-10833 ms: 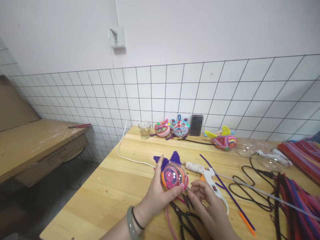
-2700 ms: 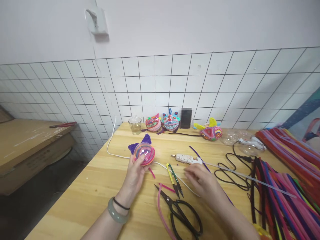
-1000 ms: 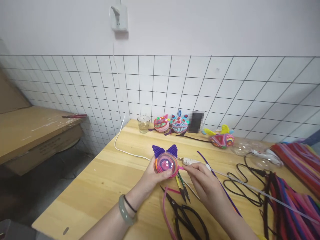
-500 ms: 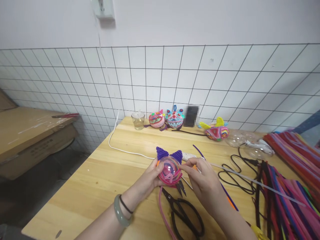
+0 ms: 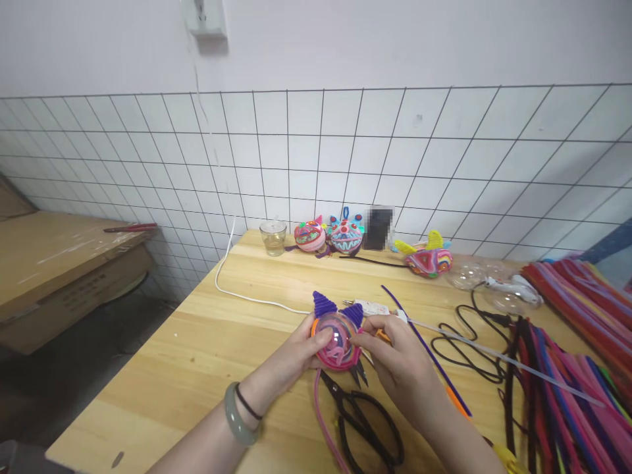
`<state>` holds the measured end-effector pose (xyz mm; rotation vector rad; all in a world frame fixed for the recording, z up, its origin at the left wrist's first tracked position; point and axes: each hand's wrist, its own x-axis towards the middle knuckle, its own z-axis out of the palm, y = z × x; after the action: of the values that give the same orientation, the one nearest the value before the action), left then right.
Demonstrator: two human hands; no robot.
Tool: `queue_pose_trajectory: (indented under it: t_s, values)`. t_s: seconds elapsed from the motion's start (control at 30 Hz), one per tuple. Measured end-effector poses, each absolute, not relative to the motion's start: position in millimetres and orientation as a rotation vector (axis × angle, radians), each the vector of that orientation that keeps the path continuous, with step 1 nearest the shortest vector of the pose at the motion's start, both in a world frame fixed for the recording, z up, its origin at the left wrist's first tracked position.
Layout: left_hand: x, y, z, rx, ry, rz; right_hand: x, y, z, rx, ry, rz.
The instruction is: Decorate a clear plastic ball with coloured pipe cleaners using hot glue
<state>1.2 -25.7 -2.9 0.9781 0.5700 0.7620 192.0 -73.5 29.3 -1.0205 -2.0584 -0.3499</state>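
A round ornament with a clear dome, a pink rim and two purple ears is gripped at its left side by my left hand, thumb on the dome. The closed fingers of my right hand press at the ornament's right edge; whether they pinch a piece there is too small to tell. From under the ornament a pink strip runs down the table. Black scissors lie below, their blades partly beneath the ornament. Just behind my right hand is a white glue gun.
Along the back stand a glass cup and decorated balls, with a fish-like one farther right. Clear plastic shells, a black cable and bundles of coloured strips occupy the right. A white cord crosses the left.
The ornament has tilted and shifted slightly right with my left hand. My right fingers have moved a little lower, onto its right edge, and more of the glue gun shows.
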Motion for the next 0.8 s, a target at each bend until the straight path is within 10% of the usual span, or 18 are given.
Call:
queue_pose_trajectory:
  t_s: [0.8]
  values:
    - [-5, -20, -2, 0.923, 0.573, 0.798, 197, -71, 17, -1.051, -2.028, -0.292]
